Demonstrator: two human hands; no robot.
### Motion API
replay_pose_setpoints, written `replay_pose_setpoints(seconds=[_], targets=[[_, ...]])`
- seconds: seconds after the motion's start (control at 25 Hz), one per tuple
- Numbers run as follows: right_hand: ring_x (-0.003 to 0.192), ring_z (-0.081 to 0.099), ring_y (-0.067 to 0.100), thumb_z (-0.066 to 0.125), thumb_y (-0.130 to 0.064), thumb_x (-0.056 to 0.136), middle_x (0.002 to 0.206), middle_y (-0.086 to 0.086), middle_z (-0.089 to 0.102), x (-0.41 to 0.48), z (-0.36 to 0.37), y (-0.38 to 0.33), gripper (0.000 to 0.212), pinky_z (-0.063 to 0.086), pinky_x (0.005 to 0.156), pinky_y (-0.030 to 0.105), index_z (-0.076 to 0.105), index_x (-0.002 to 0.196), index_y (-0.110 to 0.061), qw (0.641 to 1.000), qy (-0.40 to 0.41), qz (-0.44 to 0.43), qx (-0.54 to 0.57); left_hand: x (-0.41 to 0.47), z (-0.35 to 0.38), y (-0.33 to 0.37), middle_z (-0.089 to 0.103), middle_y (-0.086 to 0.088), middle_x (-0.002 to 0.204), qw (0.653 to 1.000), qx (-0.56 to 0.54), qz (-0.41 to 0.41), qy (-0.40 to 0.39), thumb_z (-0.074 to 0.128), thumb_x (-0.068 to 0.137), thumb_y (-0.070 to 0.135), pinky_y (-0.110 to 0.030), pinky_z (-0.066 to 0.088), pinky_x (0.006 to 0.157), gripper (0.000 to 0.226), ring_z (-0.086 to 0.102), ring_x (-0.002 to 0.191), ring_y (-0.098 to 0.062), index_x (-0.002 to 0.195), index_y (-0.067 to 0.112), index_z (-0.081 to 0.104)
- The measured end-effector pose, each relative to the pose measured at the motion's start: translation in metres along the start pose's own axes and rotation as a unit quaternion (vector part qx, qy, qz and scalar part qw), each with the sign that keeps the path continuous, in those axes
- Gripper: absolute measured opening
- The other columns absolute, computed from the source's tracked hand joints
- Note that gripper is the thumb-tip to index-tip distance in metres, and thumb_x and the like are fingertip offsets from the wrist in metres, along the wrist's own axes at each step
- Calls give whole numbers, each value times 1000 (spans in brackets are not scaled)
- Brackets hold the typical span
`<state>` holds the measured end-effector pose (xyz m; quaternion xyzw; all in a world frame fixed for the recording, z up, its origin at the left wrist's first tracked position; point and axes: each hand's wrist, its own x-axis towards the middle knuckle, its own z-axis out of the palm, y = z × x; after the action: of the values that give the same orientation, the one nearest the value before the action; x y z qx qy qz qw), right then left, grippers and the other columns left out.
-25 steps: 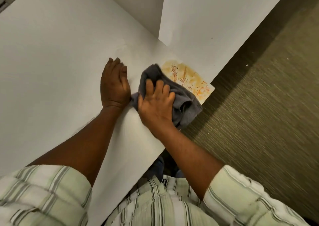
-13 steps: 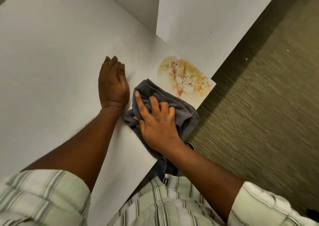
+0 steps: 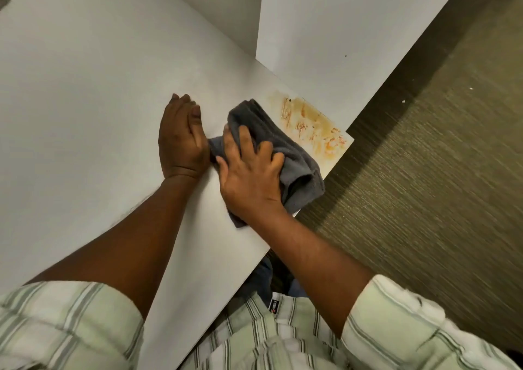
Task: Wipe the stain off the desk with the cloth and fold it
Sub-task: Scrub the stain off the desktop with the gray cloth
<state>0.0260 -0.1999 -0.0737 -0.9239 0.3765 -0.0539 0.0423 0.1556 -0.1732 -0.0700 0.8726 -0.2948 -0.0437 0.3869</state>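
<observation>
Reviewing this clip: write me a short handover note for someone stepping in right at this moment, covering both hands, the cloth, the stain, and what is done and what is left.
Left hand: flat on the desk, palm down, holding nothing, just beside the cloth.
Right hand: pressed on top of the grey cloth, fingers spread over it.
Cloth: bunched, at the desk's near-right edge, one end hanging slightly past it.
Stain: orange-brown smear near the desk corner, just beyond the cloth, streaked but clearly there.
Done: wiping has begun.
Left: clear the rest of the stain, then fold the cloth.
</observation>
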Motion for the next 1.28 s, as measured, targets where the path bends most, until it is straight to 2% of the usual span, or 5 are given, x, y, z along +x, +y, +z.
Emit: replay_pose_setpoints(seconds=[0.32,0.64,0.92,1.16,1.28], targets=[[97,48,32,39,-38,95,146,5,42,69,-1,25,52,38,79,43,36,144,-20,993,23,117,-4,0,2,-3,58,-21,127,1000,14,23,3,38,97,17,-34,32,108,33,44,128,-32,112,-2,60],[103,46,30,45,-36,92,149,2,39,76,2,3,61,36,83,44,28,150,-22,998,-17,51,15,1,5,-6,58,-20,127,999,41,30,-1,34,97,20,-32,31,108,37,45,128,-31,114,-2,58],[92,51,33,44,-33,94,144,3,45,31,-7,62,55,39,74,40,34,147,-24,976,35,207,-59,-1,6,-1,59,-24,123,998,53,46,-3,38,96,18,-42,37,107,34,44,128,-36,106,-5,62],[99,48,32,48,-34,87,142,6,45,80,0,19,63,37,80,43,33,147,-26,996,-7,91,-15,-1,5,-2,57,-23,127,997,60,39,-10,37,96,21,-40,33,109,36,43,129,-35,110,-3,61],[99,48,32,51,-29,85,142,5,46,95,1,42,62,36,77,42,35,146,-32,990,2,140,-27,0,5,-7,58,-21,127,998,56,37,-1,37,97,20,-37,33,108,35,43,129,-34,109,-2,61]])
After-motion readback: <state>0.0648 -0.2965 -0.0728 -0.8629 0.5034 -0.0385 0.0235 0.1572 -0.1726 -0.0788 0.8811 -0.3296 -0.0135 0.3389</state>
